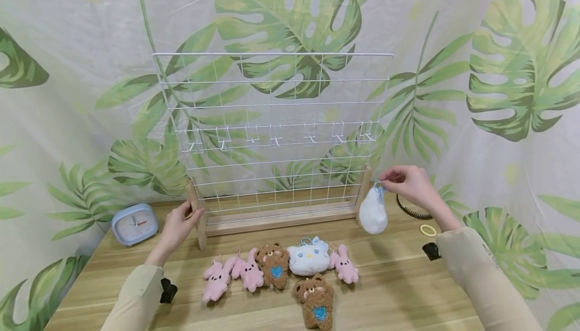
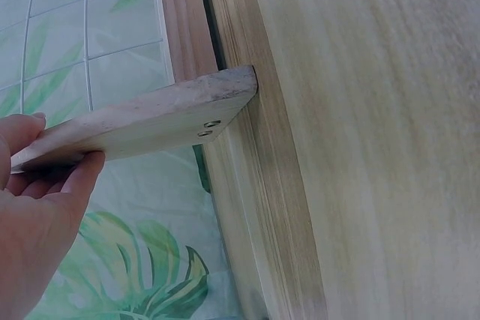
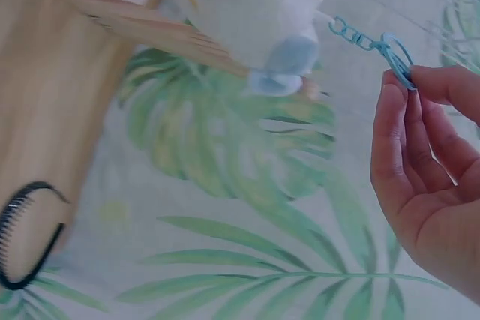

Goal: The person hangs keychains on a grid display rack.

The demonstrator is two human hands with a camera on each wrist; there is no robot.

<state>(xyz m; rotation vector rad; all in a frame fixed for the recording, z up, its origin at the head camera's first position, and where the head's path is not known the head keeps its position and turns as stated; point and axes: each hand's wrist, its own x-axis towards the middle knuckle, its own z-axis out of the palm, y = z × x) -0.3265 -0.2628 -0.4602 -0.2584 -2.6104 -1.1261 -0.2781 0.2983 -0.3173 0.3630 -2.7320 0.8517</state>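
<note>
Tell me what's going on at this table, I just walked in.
A person's right-hand grip pinches the blue ring of a white plush keychain, holding it up beside the right end of a wire grid rack. The left-hand grip holds the wooden upright at the rack's left end. Three pink bunny keychains, two brown bear keychains and a white kitty keychain lie on the table in front. Nothing hangs from the rack's hooks.

Your head view faces forward and down over a white wire-grid rack; your close, sideways-tilted wrist views share with it a flat pale-wood upright (left) and a white plush charm (right).
</note>
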